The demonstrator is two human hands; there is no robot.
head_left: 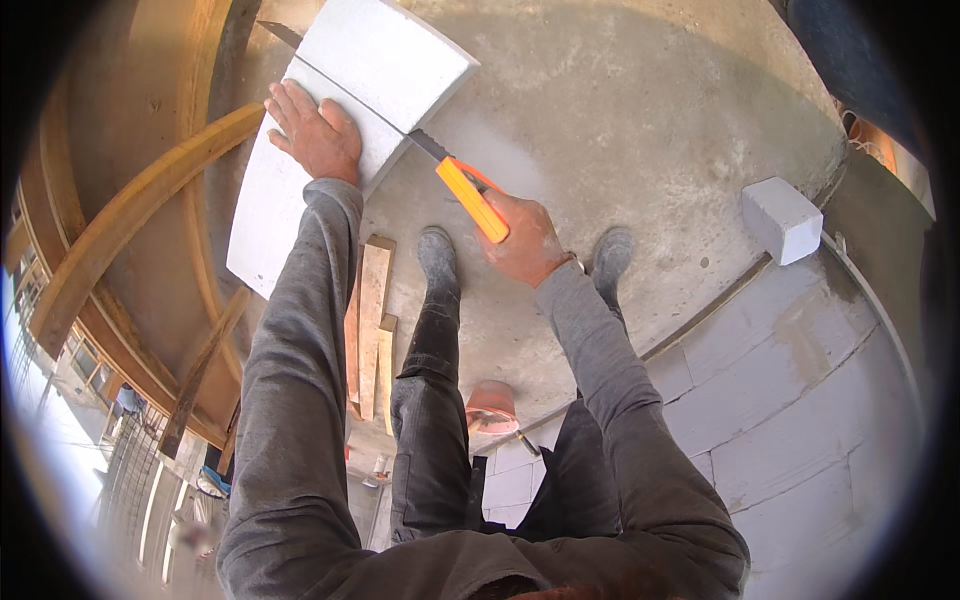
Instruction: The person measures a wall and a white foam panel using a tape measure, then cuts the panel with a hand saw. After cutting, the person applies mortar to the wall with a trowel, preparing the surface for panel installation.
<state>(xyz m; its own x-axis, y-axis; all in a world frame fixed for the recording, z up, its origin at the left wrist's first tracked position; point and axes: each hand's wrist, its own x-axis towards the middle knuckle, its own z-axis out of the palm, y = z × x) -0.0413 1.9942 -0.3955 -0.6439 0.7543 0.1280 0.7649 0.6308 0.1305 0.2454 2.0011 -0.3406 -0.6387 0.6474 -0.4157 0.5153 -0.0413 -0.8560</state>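
A long white lightweight concrete block (385, 62) lies slantwise ahead of me, with a narrow dark cut running across it. My left hand (318, 135) rests flat on top of the block beside the cut, fingers spread. The orange handle of a hand saw (472, 200) is wrapped in my right hand (523, 240), to the right of the block. Its dark blade sits in the cut, and the tip sticks out past the block's far left edge. How deep the blade has gone is hidden.
Wooden beams (150, 215) and boards stand at the left. Timber offcuts (375, 330) lie near my left boot (437, 258). A reddish bucket (491, 406) is by my legs. A small white block (782, 220) sits at the right, by a block wall (800, 400).
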